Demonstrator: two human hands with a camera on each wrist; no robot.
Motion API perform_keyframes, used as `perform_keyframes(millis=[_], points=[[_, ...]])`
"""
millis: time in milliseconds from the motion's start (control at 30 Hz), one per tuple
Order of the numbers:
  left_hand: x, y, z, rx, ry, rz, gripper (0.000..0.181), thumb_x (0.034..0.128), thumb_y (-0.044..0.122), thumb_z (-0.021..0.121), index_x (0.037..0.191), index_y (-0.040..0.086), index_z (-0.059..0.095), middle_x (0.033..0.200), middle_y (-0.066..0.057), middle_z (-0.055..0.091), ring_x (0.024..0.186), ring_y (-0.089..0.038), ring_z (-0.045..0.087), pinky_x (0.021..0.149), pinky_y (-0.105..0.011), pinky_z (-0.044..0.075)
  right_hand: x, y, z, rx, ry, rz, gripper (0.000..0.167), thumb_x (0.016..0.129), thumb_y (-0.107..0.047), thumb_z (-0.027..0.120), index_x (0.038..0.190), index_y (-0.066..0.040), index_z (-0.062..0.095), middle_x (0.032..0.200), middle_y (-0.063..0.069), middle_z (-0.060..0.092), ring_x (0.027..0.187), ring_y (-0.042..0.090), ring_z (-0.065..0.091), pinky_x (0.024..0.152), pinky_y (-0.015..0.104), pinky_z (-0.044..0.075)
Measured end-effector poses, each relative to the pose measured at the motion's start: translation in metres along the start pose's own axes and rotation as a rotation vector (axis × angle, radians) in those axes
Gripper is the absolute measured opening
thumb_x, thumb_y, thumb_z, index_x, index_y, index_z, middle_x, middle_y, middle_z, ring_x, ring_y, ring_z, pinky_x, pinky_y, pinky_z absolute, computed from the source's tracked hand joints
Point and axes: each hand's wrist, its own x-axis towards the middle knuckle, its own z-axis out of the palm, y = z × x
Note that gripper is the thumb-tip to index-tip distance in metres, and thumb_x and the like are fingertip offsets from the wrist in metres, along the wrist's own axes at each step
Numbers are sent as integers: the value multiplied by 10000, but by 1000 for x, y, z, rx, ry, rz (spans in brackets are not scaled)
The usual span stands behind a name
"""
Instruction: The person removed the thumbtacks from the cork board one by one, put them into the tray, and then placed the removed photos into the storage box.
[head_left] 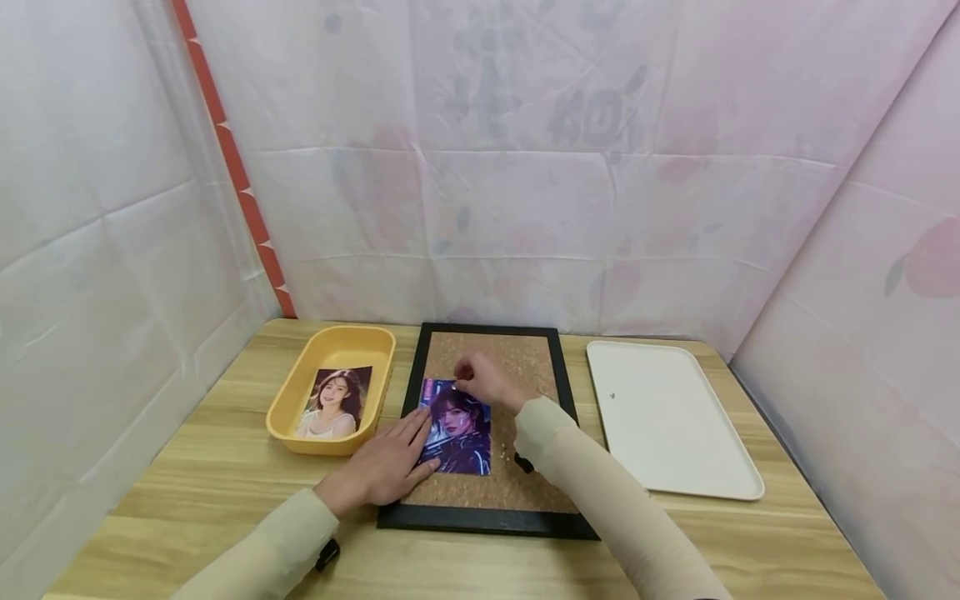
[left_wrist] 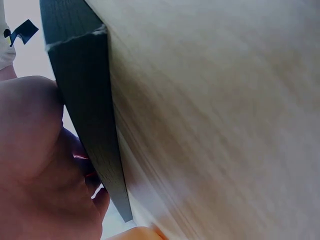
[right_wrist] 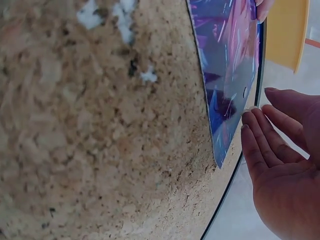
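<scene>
A glossy purple-blue picture card (head_left: 459, 433) of a dark-haired figure lies on a cork board (head_left: 517, 358) with a black frame (head_left: 491, 518). My left hand (head_left: 390, 458) rests with extended fingers on the card's left edge and the frame's left side. Over the card's top edge is my right hand (head_left: 487, 379). In the right wrist view its fingers (right_wrist: 262, 140) are loosely bent, with the thumb apart and nothing visible between them. A small oval mark (right_wrist: 245, 92) shows on the card near those fingertips; I cannot tell what it is.
On the left, a yellow basin (head_left: 281, 408) holds a photo (head_left: 333, 404) of a person in white. A white tray (head_left: 675, 417) with a small dark speck lies on the right. Small white bits (right_wrist: 148, 75) dot the cork. Pale curtains (head_left: 525, 208) surround the wooden table (head_left: 225, 500).
</scene>
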Motion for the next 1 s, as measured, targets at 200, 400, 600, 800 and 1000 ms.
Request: perform_keyframes(millis=[200, 400, 600, 800, 1000], points=[[4, -4, 0, 35, -6, -5, 767, 1079, 565, 343, 1612, 19, 263, 1700, -151, 173, 1565, -316, 168, 1242, -502, 232, 5, 2, 0, -40, 0, 21, 130, 985, -89, 684, 1084, -34, 749, 997, 65, 700, 899, 184, 634, 866, 379, 566], [7, -2, -3, 30, -13, 6, 747, 1087, 526, 371, 1605, -2, 267, 1693, -181, 180, 1562, -346, 169, 1239, -523, 229, 9, 0, 0, -90, 11, 25, 95, 971, -89, 705, 1024, -39, 765, 948, 60, 708, 843, 170, 631, 815, 364, 567], [8, -1, -5, 39, -18, 2, 736, 1089, 515, 376, 1607, 4, 267, 1696, -176, 171, 1564, -340, 161, 1241, -516, 227, 13, -3, 2, -170, 28, 5, 71, 954, -90, 729, 946, -41, 779, 871, 56, 721, 758, 154, 624, 740, 337, 569], [7, -1, -1, 42, -38, -10, 753, 1085, 548, 346, 1614, 19, 257, 1700, -163, 165, 1566, -331, 158, 1244, -507, 221, 14, -4, 9, -179, 33, 48, 77, 961, -101, 726, 938, -57, 785, 855, 43, 713, 745, 146, 618, 738, 324, 578], [4, 0, 2, 36, -46, -14, 761, 1082, 560, 342, 1611, 19, 269, 1697, -166, 176, 1564, -343, 163, 1245, -510, 218, 15, -2, 17, -158, 49, 65, 74, 951, -95, 737, 905, -59, 782, 825, 34, 697, 744, 146, 606, 723, 310, 565]])
